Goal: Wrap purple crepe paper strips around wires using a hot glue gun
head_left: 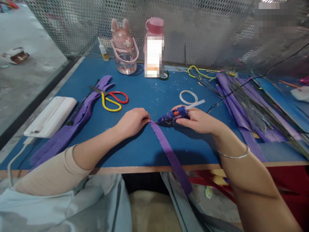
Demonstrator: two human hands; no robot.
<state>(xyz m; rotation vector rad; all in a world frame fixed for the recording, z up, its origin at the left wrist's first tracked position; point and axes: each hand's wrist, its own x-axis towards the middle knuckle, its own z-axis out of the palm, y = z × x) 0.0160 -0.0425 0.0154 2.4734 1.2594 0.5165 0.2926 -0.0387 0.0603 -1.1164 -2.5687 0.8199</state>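
My left hand point(135, 123) pinches the upper end of a purple crepe paper strip point(168, 149) with its fingertips. One edge of the strip is ruffled, and its lower end hangs over the table's front edge toward my lap. In my right hand point(200, 120) is a blue hot glue gun point(172, 116), with a clear glue stick point(196, 104) poking out of its back. The gun's nozzle points left and is at the strip's end, close to my left fingertips. Whether glue is coming out is too small to tell.
Scissors point(109, 98) with red and yellow handles lie beside purple paper point(79, 122) and a white power bank point(51, 116) on the left. Behind stand a pink bottle point(125, 53) and a lit phone point(154, 56). A tape roll point(188, 97), purple sheets point(235, 109) and a black cord point(256, 77) are rightward.
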